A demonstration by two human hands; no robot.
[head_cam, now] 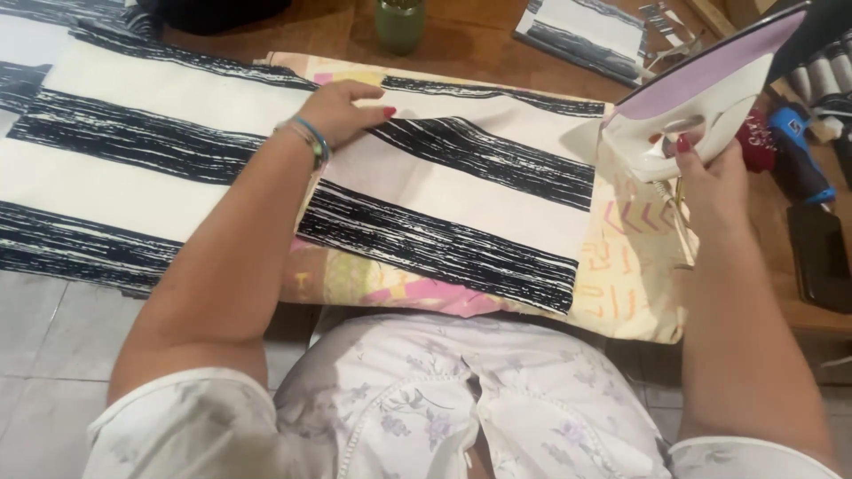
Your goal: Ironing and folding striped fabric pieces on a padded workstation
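My left hand (342,111) lies flat on a cream fabric with black brushed stripes (461,200), its fingers pressing a folded edge near the fabric's top. My right hand (710,173) grips the handle of a white iron (701,93), which is tipped up off the fabric at the right so that its lilac soleplate faces upward. The striped piece rests on a pastel patterned pad (626,275) on a wooden table (470,44).
More striped fabric (133,142) spreads to the left. A green cup (398,24) and another folded striped piece (586,31) sit at the back. A blue tool (803,151), thread spools (821,75) and a dark flat object (821,257) lie at the right.
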